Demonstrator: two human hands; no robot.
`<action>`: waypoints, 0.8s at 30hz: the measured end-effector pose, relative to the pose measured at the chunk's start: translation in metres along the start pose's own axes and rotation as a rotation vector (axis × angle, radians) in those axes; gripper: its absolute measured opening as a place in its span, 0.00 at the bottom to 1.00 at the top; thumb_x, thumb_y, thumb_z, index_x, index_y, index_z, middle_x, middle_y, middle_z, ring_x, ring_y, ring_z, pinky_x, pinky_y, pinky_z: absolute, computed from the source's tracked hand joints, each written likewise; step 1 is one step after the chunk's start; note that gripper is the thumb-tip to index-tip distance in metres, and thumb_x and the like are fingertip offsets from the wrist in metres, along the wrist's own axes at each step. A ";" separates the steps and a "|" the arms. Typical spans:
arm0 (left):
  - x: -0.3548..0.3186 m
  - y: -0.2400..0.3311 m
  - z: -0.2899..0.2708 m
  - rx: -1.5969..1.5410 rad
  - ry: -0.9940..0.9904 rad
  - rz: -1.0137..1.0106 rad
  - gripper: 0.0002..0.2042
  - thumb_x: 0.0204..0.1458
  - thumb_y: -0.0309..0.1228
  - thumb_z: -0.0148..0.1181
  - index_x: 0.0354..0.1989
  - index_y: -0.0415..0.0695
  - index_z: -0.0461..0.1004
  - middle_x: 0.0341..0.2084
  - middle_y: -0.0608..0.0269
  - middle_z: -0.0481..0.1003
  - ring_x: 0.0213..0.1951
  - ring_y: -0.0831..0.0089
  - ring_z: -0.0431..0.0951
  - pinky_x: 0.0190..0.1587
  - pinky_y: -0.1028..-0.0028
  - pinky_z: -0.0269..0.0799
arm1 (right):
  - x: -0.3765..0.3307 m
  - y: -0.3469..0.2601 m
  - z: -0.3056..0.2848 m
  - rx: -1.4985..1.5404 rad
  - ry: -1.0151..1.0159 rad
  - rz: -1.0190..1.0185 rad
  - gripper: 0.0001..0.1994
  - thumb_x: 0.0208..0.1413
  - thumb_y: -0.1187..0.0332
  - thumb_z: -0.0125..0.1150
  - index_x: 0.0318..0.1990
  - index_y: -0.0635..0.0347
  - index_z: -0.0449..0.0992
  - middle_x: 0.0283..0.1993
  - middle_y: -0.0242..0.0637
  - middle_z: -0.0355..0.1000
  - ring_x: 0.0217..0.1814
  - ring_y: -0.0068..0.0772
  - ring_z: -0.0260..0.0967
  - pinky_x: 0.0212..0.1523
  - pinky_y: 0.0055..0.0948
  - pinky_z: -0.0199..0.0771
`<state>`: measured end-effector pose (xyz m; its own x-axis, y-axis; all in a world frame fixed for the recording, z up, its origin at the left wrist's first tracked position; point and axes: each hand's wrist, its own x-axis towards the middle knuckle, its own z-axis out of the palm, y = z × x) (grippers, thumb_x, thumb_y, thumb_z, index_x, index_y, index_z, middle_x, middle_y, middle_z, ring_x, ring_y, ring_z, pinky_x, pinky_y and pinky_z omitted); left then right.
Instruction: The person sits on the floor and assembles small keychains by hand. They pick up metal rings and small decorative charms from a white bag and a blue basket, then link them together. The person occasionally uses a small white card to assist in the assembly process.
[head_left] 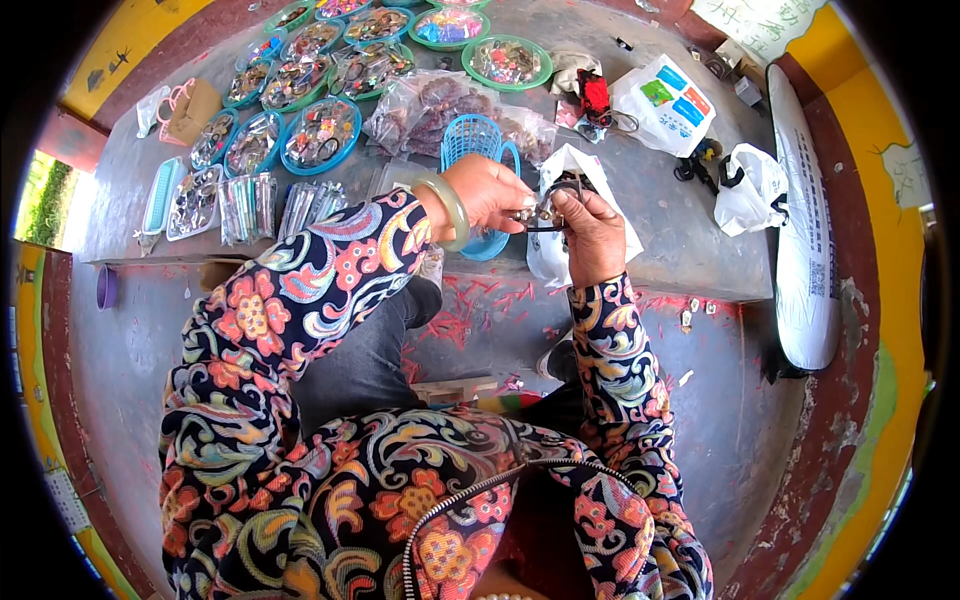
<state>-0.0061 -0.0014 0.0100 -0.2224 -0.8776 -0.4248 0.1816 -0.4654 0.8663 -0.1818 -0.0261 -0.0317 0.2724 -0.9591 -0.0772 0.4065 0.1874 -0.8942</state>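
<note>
My left hand (pixel 485 195), with a pale jade-like bangle (pixel 452 212) at the wrist, reaches over the raised grey ledge with its fingers pinched. Close against it, my right hand (pixel 597 232) is closed with the thumb on top. Between them both hands grip a small dark trinket with shiny bits and a black loop (pixel 545 222); its exact kind is too small to tell. Behind the right hand lies an open white plastic bag (pixel 548 262) with dark things inside. A blue plastic basket (pixel 472 137) stands just beyond my left hand.
Several round trays of small goods, such as a blue tray (pixel 320 137) and a green tray (pixel 507 62), cover the far left. Clear bags of brownish goods (pixel 430 110) lie mid-ledge. White bags (pixel 752 190) and a long silvery panel (pixel 803 230) are at right.
</note>
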 end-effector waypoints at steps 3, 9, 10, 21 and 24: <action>0.000 -0.002 -0.001 -0.030 -0.004 -0.012 0.09 0.48 0.25 0.55 0.35 0.31 0.71 0.31 0.56 0.73 0.32 0.71 0.75 0.35 0.75 0.75 | -0.003 -0.005 0.003 -0.084 0.026 0.040 0.04 0.45 0.73 0.61 0.28 0.64 0.75 0.23 0.28 0.70 0.23 0.16 0.61 0.25 0.15 0.60; 0.002 -0.002 -0.004 -0.095 0.070 0.039 0.08 0.49 0.25 0.54 0.34 0.31 0.69 0.33 0.55 0.72 0.35 0.69 0.75 0.39 0.73 0.74 | 0.000 -0.001 0.005 0.003 0.011 0.036 0.06 0.48 0.74 0.57 0.35 0.62 0.72 0.25 0.29 0.69 0.25 0.18 0.66 0.25 0.16 0.63; 0.003 -0.002 -0.005 -0.108 0.081 0.056 0.08 0.49 0.25 0.54 0.34 0.32 0.69 0.33 0.55 0.72 0.35 0.69 0.75 0.39 0.73 0.74 | 0.001 0.000 0.004 0.007 0.002 0.036 0.07 0.49 0.74 0.56 0.37 0.62 0.70 0.26 0.30 0.69 0.26 0.18 0.66 0.25 0.17 0.64; 0.005 0.002 -0.017 -0.135 0.126 0.107 0.09 0.51 0.27 0.52 0.35 0.32 0.69 0.32 0.56 0.72 0.35 0.68 0.75 0.40 0.75 0.74 | 0.006 -0.016 -0.002 -0.255 -0.131 -0.278 0.12 0.44 0.79 0.58 0.40 0.60 0.70 0.44 0.33 0.65 0.40 0.21 0.64 0.39 0.20 0.66; 0.006 0.004 -0.018 -0.141 0.096 0.110 0.09 0.52 0.28 0.50 0.36 0.34 0.69 0.32 0.59 0.72 0.35 0.70 0.75 0.38 0.76 0.74 | 0.006 -0.020 -0.009 -0.527 -0.120 -0.392 0.11 0.37 0.78 0.64 0.32 0.58 0.75 0.51 0.36 0.61 0.43 0.25 0.63 0.45 0.23 0.63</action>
<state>0.0105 -0.0102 0.0064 -0.1024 -0.9277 -0.3590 0.3332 -0.3720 0.8664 -0.1964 -0.0371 -0.0182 0.2989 -0.8990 0.3201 0.0227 -0.3287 -0.9442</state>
